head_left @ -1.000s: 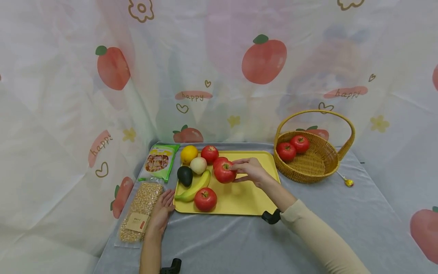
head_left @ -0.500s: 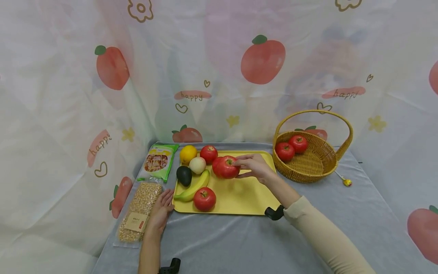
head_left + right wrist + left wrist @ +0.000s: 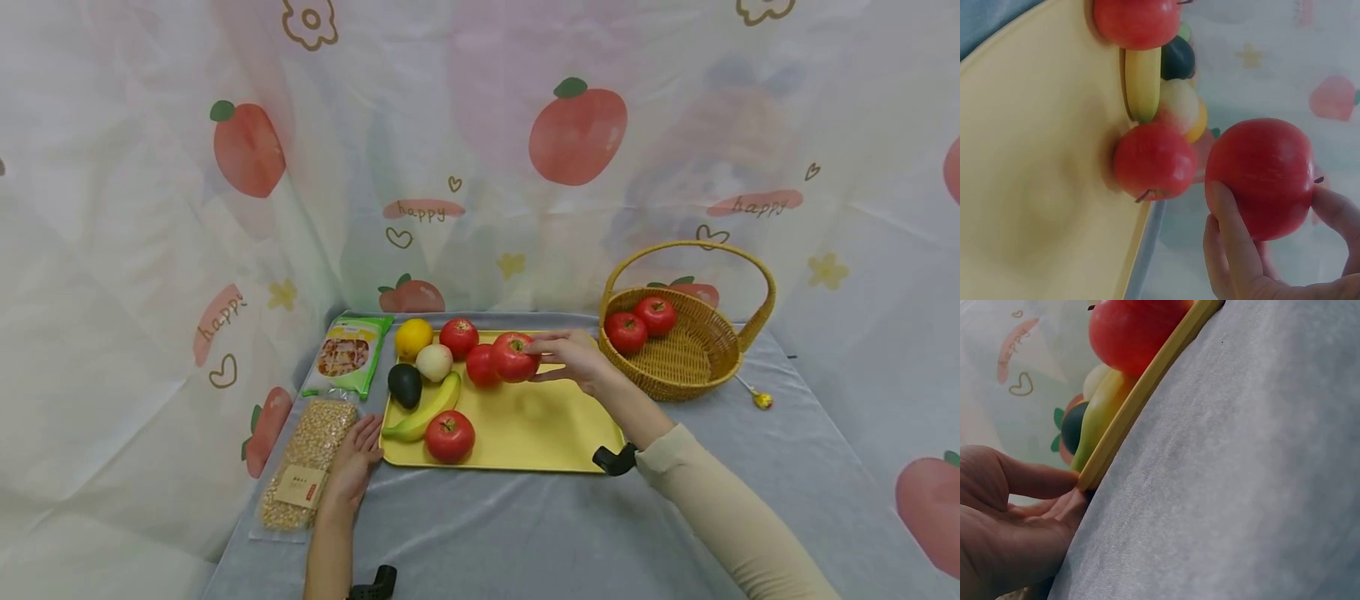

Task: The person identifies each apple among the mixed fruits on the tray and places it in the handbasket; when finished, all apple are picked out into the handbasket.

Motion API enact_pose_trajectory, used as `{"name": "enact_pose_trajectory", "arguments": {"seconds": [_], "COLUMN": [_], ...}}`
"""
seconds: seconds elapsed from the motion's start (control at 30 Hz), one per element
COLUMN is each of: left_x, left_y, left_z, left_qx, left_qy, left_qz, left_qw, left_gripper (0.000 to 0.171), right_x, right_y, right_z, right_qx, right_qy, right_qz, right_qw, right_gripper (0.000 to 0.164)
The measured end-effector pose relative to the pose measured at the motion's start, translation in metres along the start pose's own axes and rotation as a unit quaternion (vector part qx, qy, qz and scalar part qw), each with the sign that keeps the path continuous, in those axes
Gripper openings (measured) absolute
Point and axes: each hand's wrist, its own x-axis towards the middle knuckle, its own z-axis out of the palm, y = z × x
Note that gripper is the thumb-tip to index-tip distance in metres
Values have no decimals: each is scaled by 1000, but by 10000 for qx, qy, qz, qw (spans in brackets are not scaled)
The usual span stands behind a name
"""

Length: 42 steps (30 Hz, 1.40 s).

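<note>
My right hand (image 3: 573, 360) holds a red apple (image 3: 514, 357) above the yellow tray (image 3: 547, 425); in the right wrist view its thumb and fingers grip the apple (image 3: 1261, 178) from opposite sides. Just left of it, another red apple (image 3: 482, 367) lies on the tray. My left hand (image 3: 352, 467) rests at the tray's near left corner, its fingers extended and the thumb (image 3: 1041, 481) touching the rim. Near that corner lie a banana (image 3: 429, 412) and a red apple (image 3: 450, 437). Two more apples (image 3: 626, 332) sit in the wicker basket (image 3: 678, 367).
Also on the tray are an avocado (image 3: 405, 385), a pale peach-like fruit (image 3: 434, 363), a lemon (image 3: 414, 338) and a red round fruit (image 3: 459, 337). Left of it lie a green-edged packet (image 3: 348, 354) and a bag of corn kernels (image 3: 311, 450). A small yellow flower (image 3: 762, 400) lies near the basket.
My right hand has moved right and slightly up with the held apple, uncovering more of the apple behind it. The left hand has stayed at the tray corner.
</note>
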Motion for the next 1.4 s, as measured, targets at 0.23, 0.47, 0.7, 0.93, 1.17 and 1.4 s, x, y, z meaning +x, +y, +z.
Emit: {"name": "enact_pose_trajectory", "arguments": {"seconds": [0.23,0.47,0.7,0.93,1.17,1.4], "left_x": [-1,0,-2,-2,-3,-1], "left_y": [-1,-2,-1,0,1,1], "left_z": [-1,-2,-2,-1,-1,1], "left_qx": [-29,49,22,16,17,33], "left_qy": [-17,49,-42,-47,-49,-15], "left_qz": [54,115,96,80,66,99], "left_qw": [10000,9999,9999,10000,10000,9999], "left_gripper": [76,76,76,76,76,74], "right_x": [-2,-6,-4,-4,-6,-8], "right_y": [-6,-8,-8,-12,-13,-13], "right_z": [-11,-21,-33,-43,-54,-65], "right_qx": [-16,43,55,102,87,158], "right_qy": [162,263,398,476,455,437], "right_qz": [43,45,96,121,82,56], "right_qw": [9999,9996,9991,9987,9989,9989], "right_gripper": [51,54,58,59,50,53]}}
